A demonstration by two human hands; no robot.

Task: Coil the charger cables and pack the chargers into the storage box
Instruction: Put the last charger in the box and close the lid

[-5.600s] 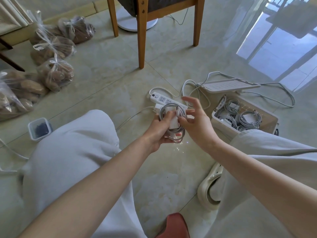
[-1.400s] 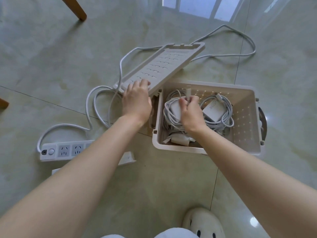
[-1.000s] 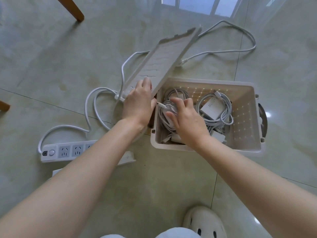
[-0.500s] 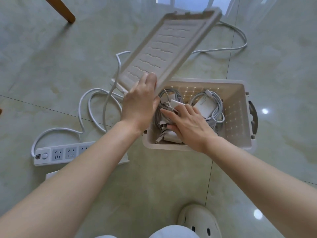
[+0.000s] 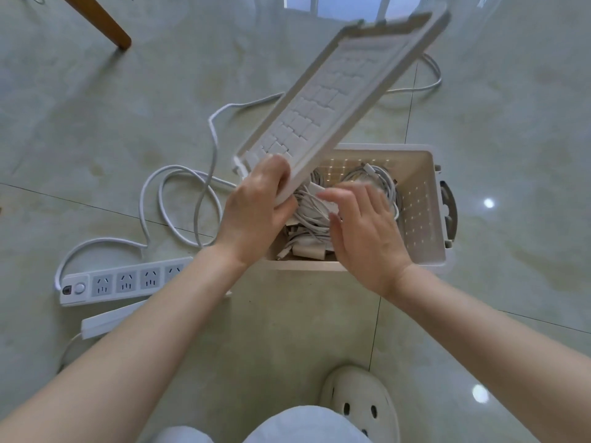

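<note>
left grip pinching lid edge; right grip spread, blurred, half hiding chargers in storage box.

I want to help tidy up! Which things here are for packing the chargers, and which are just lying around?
For the job: beige perforated plastic storage box; its white slatted plastic lid; coiled white charger cables inside it.
Just lying about: white plastic power strip; white cord looped on the floor; brown wooden chair leg; cream rubber clog.

Matt plastic storage box and lid on glossy tiled floor.
</note>
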